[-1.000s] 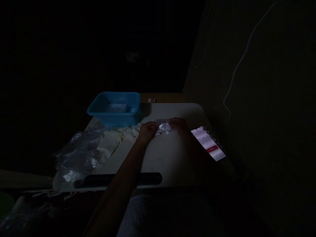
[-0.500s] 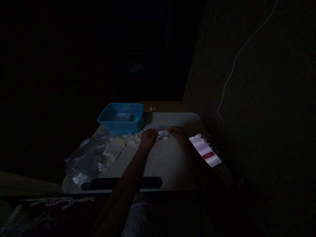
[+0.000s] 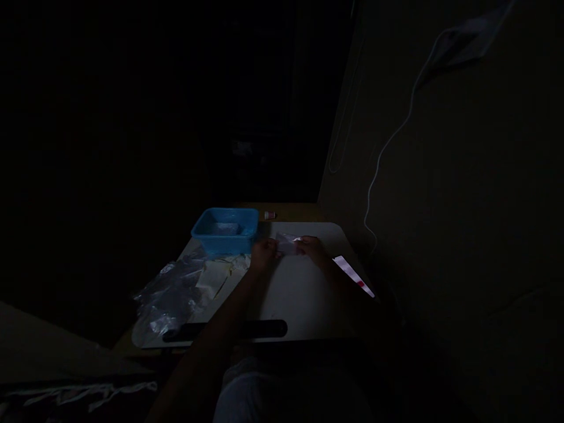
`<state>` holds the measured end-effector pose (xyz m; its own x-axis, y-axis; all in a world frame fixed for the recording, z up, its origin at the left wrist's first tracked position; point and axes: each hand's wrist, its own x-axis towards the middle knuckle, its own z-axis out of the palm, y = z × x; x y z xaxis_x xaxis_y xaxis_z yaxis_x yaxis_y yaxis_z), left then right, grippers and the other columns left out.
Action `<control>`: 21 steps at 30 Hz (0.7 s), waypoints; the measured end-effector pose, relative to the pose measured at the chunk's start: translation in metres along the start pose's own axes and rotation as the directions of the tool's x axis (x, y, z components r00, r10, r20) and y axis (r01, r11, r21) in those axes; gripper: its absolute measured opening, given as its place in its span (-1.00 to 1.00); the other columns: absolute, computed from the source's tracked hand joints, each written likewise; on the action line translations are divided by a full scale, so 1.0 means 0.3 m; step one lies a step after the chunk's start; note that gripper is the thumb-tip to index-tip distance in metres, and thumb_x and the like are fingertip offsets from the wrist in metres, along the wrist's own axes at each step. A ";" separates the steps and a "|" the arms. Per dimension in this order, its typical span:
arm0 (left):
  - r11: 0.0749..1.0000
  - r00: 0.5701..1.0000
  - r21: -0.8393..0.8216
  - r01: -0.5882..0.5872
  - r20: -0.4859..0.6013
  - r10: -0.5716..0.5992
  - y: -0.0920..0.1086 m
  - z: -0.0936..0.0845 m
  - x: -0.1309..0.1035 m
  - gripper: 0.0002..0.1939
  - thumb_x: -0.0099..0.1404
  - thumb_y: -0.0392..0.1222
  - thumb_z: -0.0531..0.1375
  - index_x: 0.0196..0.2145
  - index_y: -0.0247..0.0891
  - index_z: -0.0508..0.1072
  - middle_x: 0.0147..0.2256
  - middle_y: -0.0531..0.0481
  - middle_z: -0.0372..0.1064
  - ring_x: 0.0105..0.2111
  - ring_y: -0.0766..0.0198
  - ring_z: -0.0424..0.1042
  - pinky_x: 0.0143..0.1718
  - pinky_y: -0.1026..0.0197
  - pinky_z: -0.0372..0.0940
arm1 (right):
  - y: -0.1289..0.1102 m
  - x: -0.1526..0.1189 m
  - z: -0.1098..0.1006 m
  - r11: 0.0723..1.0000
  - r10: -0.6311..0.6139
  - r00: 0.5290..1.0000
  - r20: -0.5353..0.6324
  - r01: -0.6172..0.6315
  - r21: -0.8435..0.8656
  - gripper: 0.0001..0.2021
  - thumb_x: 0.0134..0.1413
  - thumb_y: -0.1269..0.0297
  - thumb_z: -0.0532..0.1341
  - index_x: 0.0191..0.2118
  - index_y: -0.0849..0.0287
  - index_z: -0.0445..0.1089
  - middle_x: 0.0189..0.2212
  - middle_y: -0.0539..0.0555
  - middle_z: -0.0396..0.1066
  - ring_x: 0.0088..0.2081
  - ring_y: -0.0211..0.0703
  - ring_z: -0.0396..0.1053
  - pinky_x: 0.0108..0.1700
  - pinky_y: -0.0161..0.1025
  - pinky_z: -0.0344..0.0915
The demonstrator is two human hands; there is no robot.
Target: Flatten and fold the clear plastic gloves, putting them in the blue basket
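Between my two hands a small clear plastic bag [image 3: 287, 243] is stretched over the white table [image 3: 304, 299]. My left hand [image 3: 264, 254] is closed on its left edge, somewhat blurred. The fingers of my right hand [image 3: 311, 247] pinch its right side, where the plastic catches the light. In this dim light I cannot make out whether the bag holds anything. Behind my left hand stands a blue plastic basin [image 3: 227, 241] with a pale block-like thing inside.
Crumpled clear plastic [image 3: 171, 299] and pale paper scraps [image 3: 214, 276] cover the table's left side. A lit phone [image 3: 352, 275] lies at the right, partly behind my forearm. A small red-and-white container [image 3: 269, 215] lies beyond the table. A white cable [image 3: 374, 170] hangs along the wall.
The view has shifted, so the table sits lower in the picture. The plastic bag now looks flatter and smoother between my hands. My right forearm covers more of the phone.
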<state>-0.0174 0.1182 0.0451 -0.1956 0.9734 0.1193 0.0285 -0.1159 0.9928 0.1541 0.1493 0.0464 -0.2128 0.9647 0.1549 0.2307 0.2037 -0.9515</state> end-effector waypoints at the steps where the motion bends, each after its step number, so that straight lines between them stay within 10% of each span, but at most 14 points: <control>1: 1.000 1.000 0.014 -0.009 -0.002 0.009 0.033 -0.014 0.010 -0.87 -0.05 -0.17 0.18 -0.57 -0.30 0.36 -0.71 0.13 0.28 -0.72 0.39 0.31 -0.68 0.38 0.16 | -0.024 0.009 -0.004 0.998 -0.001 1.000 0.011 0.000 0.060 -0.66 -0.31 0.01 0.21 -0.61 0.24 0.27 -0.70 -0.06 0.22 -0.62 -0.37 0.15 -0.55 -0.38 0.07; 11: 0.950 0.975 0.285 -0.126 -0.142 0.171 0.208 -0.309 0.102 -0.77 0.00 -0.06 0.15 -0.54 -0.31 0.39 -0.63 0.03 0.37 -0.63 0.31 0.38 -0.56 0.30 0.26 | -0.253 0.182 0.165 0.997 0.001 0.998 0.070 -0.007 0.081 -0.77 -0.34 0.17 0.23 -0.63 0.25 0.26 -0.76 -0.14 0.15 -0.68 -0.43 0.07 -0.60 -0.41 -0.01; 16: 0.708 0.919 0.701 -0.086 -0.219 0.327 0.235 -0.547 0.128 -0.72 0.11 -0.11 0.05 -0.36 -0.31 0.48 -0.33 -0.17 0.48 -0.29 0.12 0.46 -0.27 0.19 0.28 | -0.352 0.255 0.305 1.000 0.022 0.997 0.072 -0.022 -0.005 -0.82 -0.24 0.30 0.18 -0.68 0.22 0.19 -0.79 -0.15 0.11 -0.70 -0.44 0.05 -0.61 -0.42 -0.01; 21: 0.587 0.958 0.808 -0.052 -0.125 0.257 0.239 -0.674 0.172 -0.65 0.17 -0.16 -0.02 -0.18 -0.28 0.47 -0.17 -0.15 0.45 -0.16 0.11 0.41 -0.19 0.21 0.27 | -0.353 0.358 0.442 0.995 0.061 0.993 0.100 -0.053 -0.081 -0.82 -0.23 0.40 0.18 -0.70 0.21 0.19 -0.83 -0.16 0.09 -0.74 -0.45 0.04 -0.63 -0.43 0.00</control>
<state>-0.2235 0.1203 0.1236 -0.3026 0.8785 0.3698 0.8189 0.0411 0.5725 -0.0190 0.2093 0.1285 -0.2917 0.9540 0.0690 0.3176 0.1647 -0.9338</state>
